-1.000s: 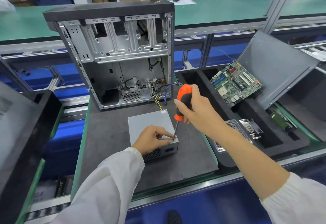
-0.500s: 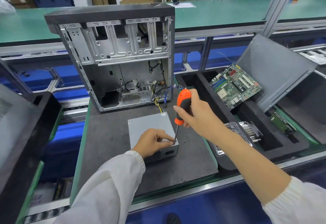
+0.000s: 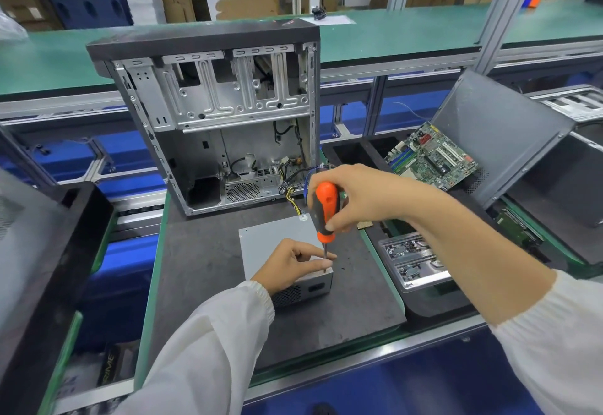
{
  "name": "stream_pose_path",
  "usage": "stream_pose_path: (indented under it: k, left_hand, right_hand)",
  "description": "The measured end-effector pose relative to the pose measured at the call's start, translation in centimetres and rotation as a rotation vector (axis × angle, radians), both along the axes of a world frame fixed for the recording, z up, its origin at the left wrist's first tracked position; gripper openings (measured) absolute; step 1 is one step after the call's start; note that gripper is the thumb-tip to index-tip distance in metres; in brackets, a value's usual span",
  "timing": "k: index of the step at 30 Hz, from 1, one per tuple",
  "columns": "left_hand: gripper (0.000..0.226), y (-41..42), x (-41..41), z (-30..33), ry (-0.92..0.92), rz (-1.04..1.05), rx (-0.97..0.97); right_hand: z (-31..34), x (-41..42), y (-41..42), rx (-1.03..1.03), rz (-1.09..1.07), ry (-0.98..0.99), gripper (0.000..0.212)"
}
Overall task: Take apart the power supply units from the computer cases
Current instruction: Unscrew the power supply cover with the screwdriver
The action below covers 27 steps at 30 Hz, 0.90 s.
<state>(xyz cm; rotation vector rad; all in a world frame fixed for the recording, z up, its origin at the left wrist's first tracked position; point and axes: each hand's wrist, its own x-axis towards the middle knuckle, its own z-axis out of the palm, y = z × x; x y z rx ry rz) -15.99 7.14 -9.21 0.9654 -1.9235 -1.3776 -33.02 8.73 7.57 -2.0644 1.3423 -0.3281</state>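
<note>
The left hand (image 3: 287, 266), reaching in from the lower left of the frame in a white sleeve, lies palm down at centre with thumb and forefinger pinched together. The right hand (image 3: 355, 196), just above it, curls its fingers in a grip, bare forearm running to the lower right.

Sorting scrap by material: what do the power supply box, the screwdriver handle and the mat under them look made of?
Power supply box: plain grey sheet metal by the look, matte, with a punched vent grille. Screwdriver handle: orange and black moulded plastic or rubber, slightly glossy. Mat: dark grey, dull and scuffed, probably rubber or foam.
</note>
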Motion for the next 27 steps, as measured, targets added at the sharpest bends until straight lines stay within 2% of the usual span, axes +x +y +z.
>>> stream_pose_path:
  k: [4,5,7,9,11,12,15,16,19,23,25,27]
  left_hand:
    - [0.005,0.3,-0.3,0.0,0.017,0.040,0.020]
    - [0.008,0.3,-0.4,0.0,0.021,0.050,0.023]
    - [0.013,0.3,-0.5,-0.2,0.031,0.065,0.022]
    - [0.015,0.2,-0.5,-0.4,0.042,0.072,0.016]
    - [0.015,0.1,-0.5,-0.6,0.042,0.074,-0.002]
    - [0.014,0.1,-0.6,-0.6,0.043,0.071,-0.014]
    - [0.012,0.1,-0.8,-0.5,0.036,0.062,-0.028]
    - [0.015,0.0,-0.9,-0.5,0.034,0.059,-0.028]
    - [0.010,-0.1,-0.9,-0.3,0.077,0.023,-0.005]
    - [0.011,-0.1,-0.7,-0.4,0.129,0.006,0.028]
    - [0.008,-0.1,-0.8,-0.5,0.103,0.034,0.017]
    - [0.007,-0.2,-0.8,-0.6,0.078,0.045,0.018]
  right_hand:
    - [1.0,-0.3,-0.8,0.108,0.012,0.048,0.028]
    - [1.1,-0.2,-1.0,0.092,-0.017,0.089,0.041]
    - [1.1,0.4,-1.0,0.006,-0.121,0.210,0.063]
    - [0.6,1.1,-1.1,-0.181,-0.183,0.384,0.068]
    - [0.6,1.6,-1.1,-0.315,-0.147,0.499,0.061]
    - [1.0,1.8,-1.0,-0.261,-0.106,0.493,0.053]
    - [3.2,1.5,-0.9,0.116,0.023,0.398,0.013]
    - [3.7,1.4,-1.0,0.172,0.049,0.425,0.011]
    - [4.0,2.0,-1.3,0.130,0.087,0.585,0.033]
    - [3.5,2.6,-1.4,0.069,0.110,0.631,0.032]
    - [3.4,2.3,-1.5,0.115,0.007,0.589,0.052]
    - [3.4,2.5,-1.5,0.046,-0.075,0.694,0.070]
